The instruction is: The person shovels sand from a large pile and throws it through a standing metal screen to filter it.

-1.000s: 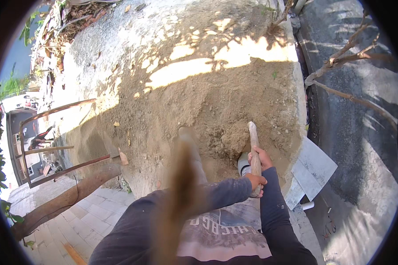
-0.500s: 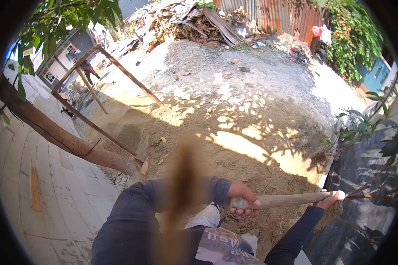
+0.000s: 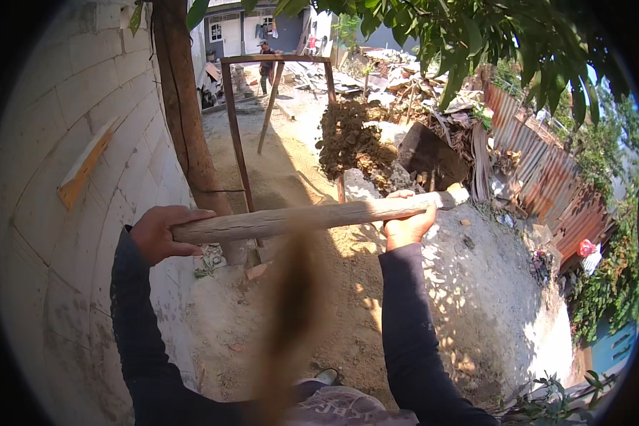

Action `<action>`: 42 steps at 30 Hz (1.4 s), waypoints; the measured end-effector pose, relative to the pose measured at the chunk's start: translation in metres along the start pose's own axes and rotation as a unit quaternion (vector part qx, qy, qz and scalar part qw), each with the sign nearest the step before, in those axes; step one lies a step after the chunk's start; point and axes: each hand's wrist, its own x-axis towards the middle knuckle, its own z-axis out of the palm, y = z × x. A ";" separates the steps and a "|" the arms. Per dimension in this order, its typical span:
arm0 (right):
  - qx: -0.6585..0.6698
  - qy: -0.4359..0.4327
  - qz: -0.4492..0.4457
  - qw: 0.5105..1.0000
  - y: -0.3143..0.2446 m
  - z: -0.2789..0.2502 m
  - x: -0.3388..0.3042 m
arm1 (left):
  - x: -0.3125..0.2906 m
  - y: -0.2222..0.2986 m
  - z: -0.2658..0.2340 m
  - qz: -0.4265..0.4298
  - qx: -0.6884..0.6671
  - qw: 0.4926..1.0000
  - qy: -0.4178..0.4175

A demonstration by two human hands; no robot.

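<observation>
Left hand (image 3: 165,234) grips the pole (image 3: 236,224) at nine o'clock, right hand (image 3: 410,227) at three; soil (image 3: 349,142) hangs midair at one.

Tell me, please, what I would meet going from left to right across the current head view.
Wooden board, left hand, wooden frame, right hand, rusty metal fence.

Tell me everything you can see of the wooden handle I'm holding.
The wooden handle is a long, rounded pole, greyish-brown and weathered, with a whitish right end. It slants slightly upward to the right. Your left hand grips its left end; your right hand holds it near the other. A blurred shape partly hides its middle.
</observation>
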 end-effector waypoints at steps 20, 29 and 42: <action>-0.280 0.766 0.030 0.579 -0.234 -0.453 -0.466 | 0.019 -0.053 0.494 0.161 0.088 0.783 -0.594; -0.117 0.798 -0.152 0.571 -0.236 -0.447 -0.620 | 0.037 0.053 0.569 0.312 0.056 0.620 -0.718; -0.404 0.537 -0.431 0.602 -0.526 -0.410 -0.552 | -0.168 0.227 0.716 0.133 -0.020 0.717 -0.684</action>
